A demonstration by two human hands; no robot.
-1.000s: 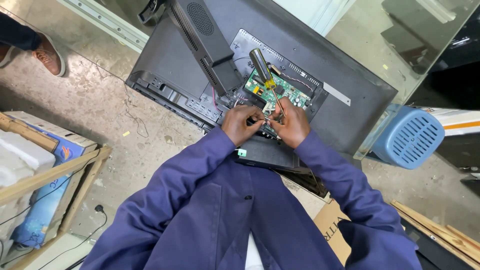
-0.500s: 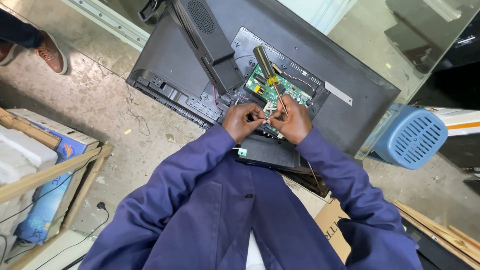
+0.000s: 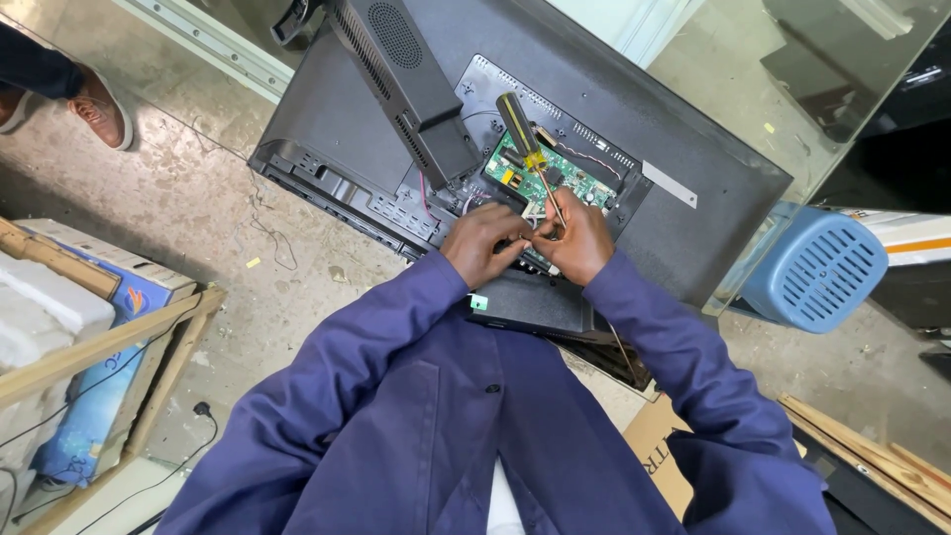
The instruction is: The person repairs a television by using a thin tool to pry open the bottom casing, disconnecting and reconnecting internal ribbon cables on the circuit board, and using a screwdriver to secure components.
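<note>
Green circuit board (image 3: pixel 550 178) sits bared in the back of a flat television (image 3: pixel 693 213) lying face down on the floor, at about twelve o'clock from both hands. The right hand (image 3: pixel 575 238) is clenched around a screwdriver (image 3: pixel 525 144) whose dark handle tilts toward eleven o'clock. The left hand (image 3: pixel 485 241), fingers curled, pinches something small just beside it; what, I cannot tell. Keeping the tip square and the left hand steadying close would help.

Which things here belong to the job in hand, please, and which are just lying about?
In use: left hand, right hand, screwdriver, circuit board, television.
Lying about: blue fan, cardboard box, wooden frame, shoe.
</note>
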